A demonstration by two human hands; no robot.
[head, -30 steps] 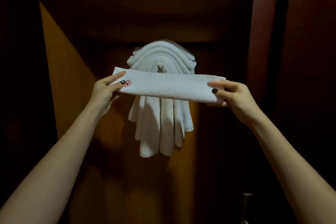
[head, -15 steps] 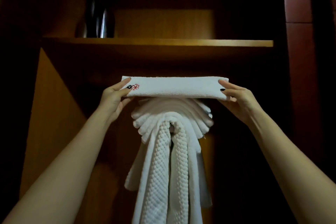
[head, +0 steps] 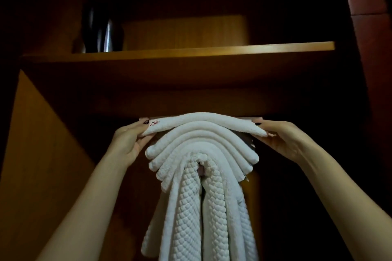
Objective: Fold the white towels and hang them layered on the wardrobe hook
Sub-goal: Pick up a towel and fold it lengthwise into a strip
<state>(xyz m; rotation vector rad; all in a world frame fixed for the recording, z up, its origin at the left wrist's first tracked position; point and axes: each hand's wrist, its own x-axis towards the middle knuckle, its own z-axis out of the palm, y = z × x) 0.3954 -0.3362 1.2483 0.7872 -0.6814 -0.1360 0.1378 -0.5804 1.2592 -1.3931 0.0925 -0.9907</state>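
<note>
A folded white towel (head: 201,122) with a small red emblem near its left end lies across the top of the hanging towels (head: 201,176), bowed over their crown. My left hand (head: 129,140) pinches its left end, thumb on top by the emblem. My right hand (head: 277,135) pinches its right end the same way. Below it, several folded white towels arch in layers over a hook (head: 200,170), which barely shows in the gap. Their long ends hang down to the bottom of the view.
A wooden shelf (head: 180,57) runs just above the towels, with little gap over the top one. A dark shiny vessel (head: 101,32) stands on the shelf at the left. Wooden wardrobe panels (head: 42,154) close in at the left, and a reddish frame (head: 364,27) at the right.
Both hands carried the folded towel up from in front of the hanging stack and set it onto the stack's top. It was flat before; now it curves over the layers.
</note>
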